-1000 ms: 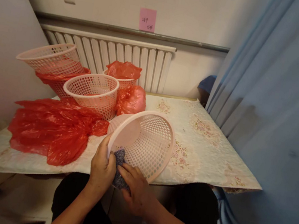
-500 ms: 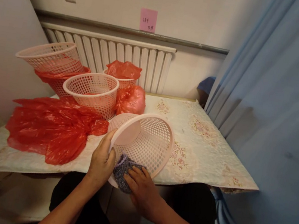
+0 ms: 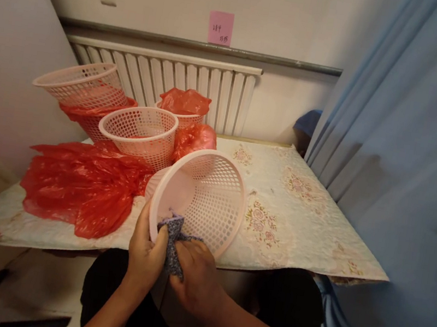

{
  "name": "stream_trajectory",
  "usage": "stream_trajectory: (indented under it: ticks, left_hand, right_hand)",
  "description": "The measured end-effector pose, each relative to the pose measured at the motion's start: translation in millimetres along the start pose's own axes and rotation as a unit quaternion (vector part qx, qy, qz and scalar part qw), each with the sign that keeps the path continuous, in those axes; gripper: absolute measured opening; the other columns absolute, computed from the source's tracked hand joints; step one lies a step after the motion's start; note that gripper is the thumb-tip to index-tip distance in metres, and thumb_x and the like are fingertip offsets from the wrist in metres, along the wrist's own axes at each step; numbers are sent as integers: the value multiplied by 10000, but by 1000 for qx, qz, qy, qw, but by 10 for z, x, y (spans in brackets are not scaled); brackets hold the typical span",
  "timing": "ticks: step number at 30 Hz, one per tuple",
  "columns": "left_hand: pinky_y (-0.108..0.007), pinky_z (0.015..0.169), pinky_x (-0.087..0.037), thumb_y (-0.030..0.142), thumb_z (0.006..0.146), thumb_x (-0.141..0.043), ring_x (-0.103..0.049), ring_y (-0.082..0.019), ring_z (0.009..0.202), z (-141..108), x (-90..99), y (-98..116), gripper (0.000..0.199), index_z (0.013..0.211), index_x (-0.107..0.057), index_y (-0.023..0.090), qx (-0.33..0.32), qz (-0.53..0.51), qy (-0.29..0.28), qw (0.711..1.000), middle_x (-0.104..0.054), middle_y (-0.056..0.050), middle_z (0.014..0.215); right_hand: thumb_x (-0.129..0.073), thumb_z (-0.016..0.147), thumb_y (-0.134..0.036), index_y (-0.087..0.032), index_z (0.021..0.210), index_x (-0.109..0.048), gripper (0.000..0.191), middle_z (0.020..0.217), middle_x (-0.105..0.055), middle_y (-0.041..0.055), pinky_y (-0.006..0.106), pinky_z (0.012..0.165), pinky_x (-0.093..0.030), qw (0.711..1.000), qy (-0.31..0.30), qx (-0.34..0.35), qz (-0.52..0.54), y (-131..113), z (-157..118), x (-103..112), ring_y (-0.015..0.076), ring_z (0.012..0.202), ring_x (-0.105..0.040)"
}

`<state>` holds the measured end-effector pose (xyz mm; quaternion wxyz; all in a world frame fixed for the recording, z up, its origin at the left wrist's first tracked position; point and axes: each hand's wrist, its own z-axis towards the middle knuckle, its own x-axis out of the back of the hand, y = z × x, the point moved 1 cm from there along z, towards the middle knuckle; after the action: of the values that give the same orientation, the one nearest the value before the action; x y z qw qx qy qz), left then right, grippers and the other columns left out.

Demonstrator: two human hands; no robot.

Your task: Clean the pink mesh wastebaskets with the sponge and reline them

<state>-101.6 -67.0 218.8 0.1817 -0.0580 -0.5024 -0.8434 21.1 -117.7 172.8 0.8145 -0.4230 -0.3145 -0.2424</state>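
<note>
A pale pink plastic basket (image 3: 213, 196) with round holes lies tilted at the table's front edge, its mouth turned toward me. My left hand (image 3: 148, 249) grips its rim at the lower left, thumb inside and fingers outside. A dark grey-blue cloth (image 3: 173, 250) hangs over the near part of the rim. My right hand (image 3: 196, 273) is closed on this cloth and presses it against the rim, close beside my left thumb. The fingertips of my right hand are partly hidden in the cloth.
Red plastic bags (image 3: 82, 186) lie spread on the table at left. Behind them stand an upright pink basket (image 3: 143, 140), a tilted basket (image 3: 81, 85) stacked on a red-lined one, and another basket with a red bag (image 3: 186, 102). A blue curtain (image 3: 385, 157) hangs at right; a radiator (image 3: 213, 91) stands behind.
The basket has tipped up and shifted a little left. My right hand has moved left along the rim with the cloth, now bunched closer to my left hand.
</note>
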Motion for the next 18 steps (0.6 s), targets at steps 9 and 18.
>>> stream_trajectory:
  ticks: [9,18]
  left_hand:
    - [-390,1127,-299,127,847,-444,-446,-219,1286,84,83,-4,548,1388,-402,198,-33,27,-16,999,-496,-79,1372]
    - [-401,1104,-337,84,807,-408,-461,-223,1271,153,71,55,567,1366,-426,171,-54,45,-37,997,-518,-92,1340]
  right_hand:
    - [-469,854,-224,-158,1368,-397,524,1349,-502,128,420,1048,-363,994,-63,93,-7,275,-151,-44,246,1244,-439]
    - [-412,949,-225,-235,1127,-623,276,1279,-577,83,602,1058,-207,946,-174,60,-268,1174,-133,483,334,1329,-329]
